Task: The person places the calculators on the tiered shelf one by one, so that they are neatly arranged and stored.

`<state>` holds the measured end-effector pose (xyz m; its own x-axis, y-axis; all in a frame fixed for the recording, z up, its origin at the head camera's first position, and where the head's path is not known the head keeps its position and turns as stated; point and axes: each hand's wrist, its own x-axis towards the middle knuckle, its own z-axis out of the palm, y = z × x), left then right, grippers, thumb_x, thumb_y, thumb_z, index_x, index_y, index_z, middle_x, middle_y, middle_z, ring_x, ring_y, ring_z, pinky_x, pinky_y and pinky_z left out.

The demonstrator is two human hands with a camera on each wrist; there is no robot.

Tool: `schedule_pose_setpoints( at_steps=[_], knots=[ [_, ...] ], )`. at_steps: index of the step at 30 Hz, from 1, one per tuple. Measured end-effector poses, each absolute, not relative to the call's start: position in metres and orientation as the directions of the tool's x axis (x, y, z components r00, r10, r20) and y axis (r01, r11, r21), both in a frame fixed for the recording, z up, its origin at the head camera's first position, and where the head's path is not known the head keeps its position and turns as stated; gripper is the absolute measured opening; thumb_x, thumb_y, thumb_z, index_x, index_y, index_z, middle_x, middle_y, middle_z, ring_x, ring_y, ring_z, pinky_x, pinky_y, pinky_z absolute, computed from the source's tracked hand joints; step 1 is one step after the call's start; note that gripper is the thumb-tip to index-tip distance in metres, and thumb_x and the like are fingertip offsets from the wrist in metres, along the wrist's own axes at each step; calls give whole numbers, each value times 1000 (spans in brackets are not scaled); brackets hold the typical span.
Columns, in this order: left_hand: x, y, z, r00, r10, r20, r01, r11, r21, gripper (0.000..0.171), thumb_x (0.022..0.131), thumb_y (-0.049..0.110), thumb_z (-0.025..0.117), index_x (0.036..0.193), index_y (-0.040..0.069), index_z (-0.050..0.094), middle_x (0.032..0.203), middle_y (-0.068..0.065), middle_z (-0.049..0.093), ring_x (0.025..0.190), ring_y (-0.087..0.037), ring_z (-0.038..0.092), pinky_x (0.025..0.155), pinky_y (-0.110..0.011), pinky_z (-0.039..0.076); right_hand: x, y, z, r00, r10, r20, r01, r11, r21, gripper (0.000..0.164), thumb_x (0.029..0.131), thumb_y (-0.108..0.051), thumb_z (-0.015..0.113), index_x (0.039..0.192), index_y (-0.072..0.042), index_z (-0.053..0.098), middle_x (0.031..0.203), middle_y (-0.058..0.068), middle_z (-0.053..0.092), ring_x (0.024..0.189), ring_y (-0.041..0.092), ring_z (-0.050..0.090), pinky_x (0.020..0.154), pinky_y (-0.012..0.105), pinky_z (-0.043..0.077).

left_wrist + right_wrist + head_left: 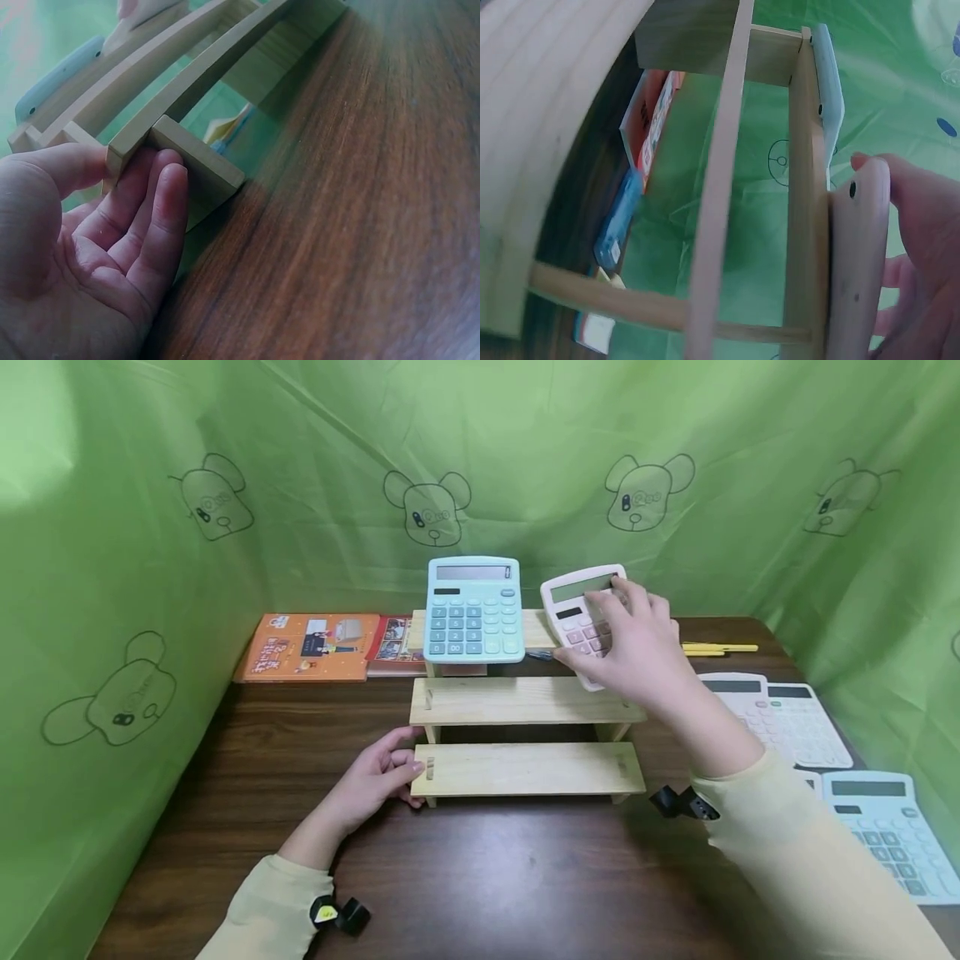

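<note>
Wooden far tier (534, 625) bears one blue calculator (474, 610), right fingers (636, 599) clamp a pink-keyed one (568, 612), left fingers (403, 774) the near tier (525, 768), more calculators (888, 835) lying unshelved right.

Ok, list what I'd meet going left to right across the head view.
Orange book, left hand gripping the wooden stand, light-blue calculator, pink-and-white calculator in the right hand, yellow sticks, second light-blue calculator at the far right.

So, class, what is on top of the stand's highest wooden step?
A blue calculator sits on the left of the step; the right hand holds a pink-keyed calculator at its right. The surface they cover cannot be seen.
</note>
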<state>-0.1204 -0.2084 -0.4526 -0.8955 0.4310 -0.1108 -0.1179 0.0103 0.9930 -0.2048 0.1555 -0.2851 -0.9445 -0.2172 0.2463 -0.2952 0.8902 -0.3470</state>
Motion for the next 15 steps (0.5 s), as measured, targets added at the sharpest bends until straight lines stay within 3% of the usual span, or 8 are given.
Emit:
schedule_pose_setpoints(
  at_steps=[5, 8, 11, 15],
  knots=[
    [-121, -205, -452, -887, 447, -116, -126, 7, 992, 57, 98, 18, 59, 147, 14, 30, 110, -24, 64, 75, -34, 66, 66, -52, 58, -203, 160, -297, -917, -182, 355, -321, 865, -386, 78, 75, -70, 67, 128, -15, 59, 150, 8, 32, 133, 36, 22, 100, 61, 33],
    [-121, -205, -452, -882, 455, -120, -128, 13, 992, 57, 98, 19, 59, 148, 15, 29, 111, -23, 63, 76, -35, 66, 67, -52, 58, -198, 167, -299, -896, -238, 376, -378, 853, -361, 71, 81, -65, 65, 130, -14, 59, 145, 9, 41, 131, 35, 28, 100, 59, 34],
    [-121, -206, -451, -884, 452, -119, -125, 16, 992, 57, 99, 18, 58, 147, 14, 29, 110, -23, 63, 75, -36, 66, 66, -53, 58, -193, 178, -298, -852, -357, 383, -488, 807, -333, 63, 85, -54, 68, 133, -14, 57, 148, 9, 39, 135, 34, 28, 103, 61, 33],
    [-122, -207, -454, -893, 436, -115, -120, 16, 993, 56, 98, 19, 60, 146, 16, 31, 110, -22, 64, 74, -37, 66, 65, -53, 58, -190, 191, -299, -782, -484, 393, -611, 718, -332, 64, 81, -40, 78, 137, -17, 55, 154, 6, 33, 140, 31, 24, 109, 60, 28]
  ],
)
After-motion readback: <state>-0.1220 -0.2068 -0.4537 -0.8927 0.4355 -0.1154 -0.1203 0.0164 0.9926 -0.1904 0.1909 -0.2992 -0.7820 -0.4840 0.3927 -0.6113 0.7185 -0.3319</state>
